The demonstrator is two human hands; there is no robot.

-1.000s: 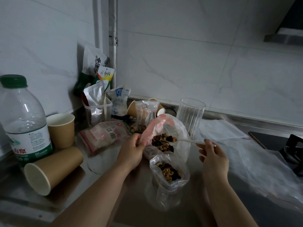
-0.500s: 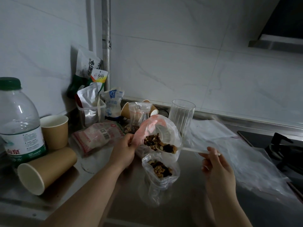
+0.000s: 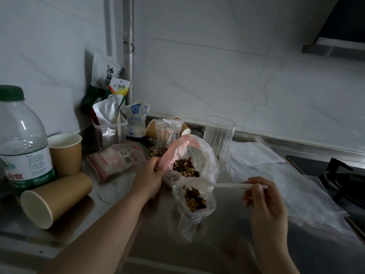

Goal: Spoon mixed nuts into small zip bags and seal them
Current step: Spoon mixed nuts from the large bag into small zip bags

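Since a second ago the spoon [image 3: 223, 185] has come out of the big bag [image 3: 189, 155] and now lies level, its bowl over the mouth of the small bag [image 3: 194, 202] just in front. My right hand [image 3: 263, 202] holds the handle's far end, fingers pinching it; my left hand [image 3: 151, 175] pinches the big bag's pink rim, keeping it open. I judge the job at an early to middle stage: the small bag holds a layer of nuts [image 3: 194, 199] but its top is open and unsealed, so more spooning may follow, then the sealing. Another small bag [image 3: 166, 135] stands behind with some nuts at its base; whether its zip is shut I cannot tell. More flat bags [image 3: 276, 175] lie on the bench [image 3: 227, 244] to the right, seemingly unfilled. Whether the spoon's bowl is loaded I cannot make out through the crumpled plastic, and the light is dim.
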